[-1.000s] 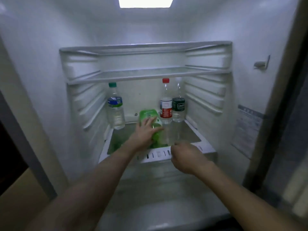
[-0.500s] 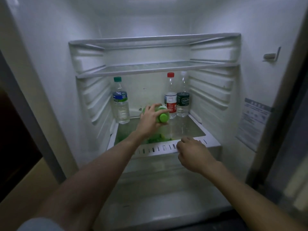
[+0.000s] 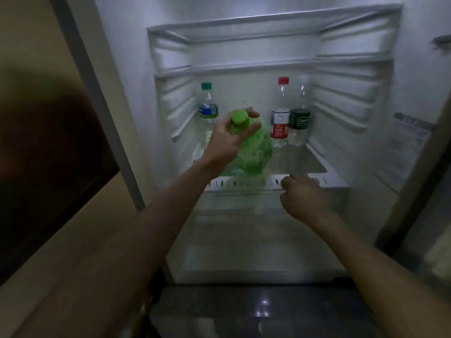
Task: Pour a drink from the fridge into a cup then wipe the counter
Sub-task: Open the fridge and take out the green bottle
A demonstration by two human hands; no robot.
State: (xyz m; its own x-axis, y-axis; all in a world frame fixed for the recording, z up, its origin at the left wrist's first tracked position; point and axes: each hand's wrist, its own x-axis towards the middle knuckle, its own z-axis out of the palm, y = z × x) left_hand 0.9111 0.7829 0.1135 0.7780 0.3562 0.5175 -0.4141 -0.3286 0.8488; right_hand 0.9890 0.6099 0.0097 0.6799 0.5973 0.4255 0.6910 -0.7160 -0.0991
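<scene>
So the green bottle [image 3: 255,152] was up off the shelf, tipped over so its green cap [image 3: 240,118] pointed back toward the camera and its fat end hung down just above the front of the glass shelf [image 3: 301,160]. The left hand [image 3: 228,137] had it by the neck, with fingers and thumb wrapped round right under the cap. Solid hold, no question there.

The right hand [image 3: 302,200] was lower and off to the right, with its fingers curled in at the white slotted trim [image 3: 240,184] along the shelf's front edge. The knuckles hid the fingertips, so I honestly couldn't tell if it was hanging onto that trim or just floating in front of it.

Three more bottles stood upright at the back of the same shelf. A clear one with a teal cap and blue label [image 3: 207,111] was on the left, partly behind the left hand. On the right, a red-capped bottle [image 3: 280,123] with a red and white label stood right beside a clear bottle with a dark green label [image 3: 299,121].

An upper shelf [image 3: 244,68] ran across above them. The ribbed white side walls had a blurry sticker [image 3: 410,134] on the right one. A dark shiny surface [image 3: 263,311] at the very bottom caught a couple of light spots.
</scene>
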